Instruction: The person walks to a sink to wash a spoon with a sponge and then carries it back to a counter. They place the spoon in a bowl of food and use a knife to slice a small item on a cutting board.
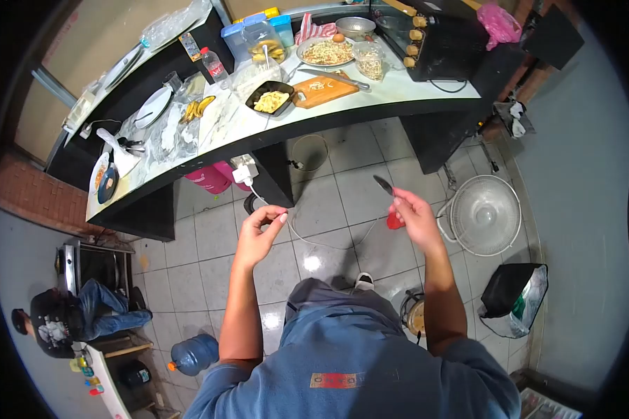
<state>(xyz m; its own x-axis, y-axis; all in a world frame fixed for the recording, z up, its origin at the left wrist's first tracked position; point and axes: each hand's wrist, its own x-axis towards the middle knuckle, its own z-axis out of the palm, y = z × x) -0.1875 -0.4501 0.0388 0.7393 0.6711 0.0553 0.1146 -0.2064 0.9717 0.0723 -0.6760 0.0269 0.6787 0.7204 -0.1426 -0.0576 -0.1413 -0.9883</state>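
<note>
My right hand [414, 215] is closed around a small knife [383, 184], its dark blade pointing up and to the left. A red part [395, 221] shows just below those fingers. To the left, my left hand [260, 236] is raised with thumb and forefinger brought together in a pinch; what they hold, if anything, I cannot tell. Both hands are over the tiled floor, in front of the counter [230, 137]. On the counter, nearest the hands, sit a black square bowl [270, 98] of pale yellow pieces and a wooden cutting board [323, 91] with a large knife [335, 78] on it.
Farther back are a plate of shredded food [325, 52], a bottle [214, 65], bananas [198, 109] and a black oven [444, 42]. A fan [485, 215] stands right, a water jug [194, 355] left. A person [63, 322] sits at far left. A white cable [314, 243] crosses the floor.
</note>
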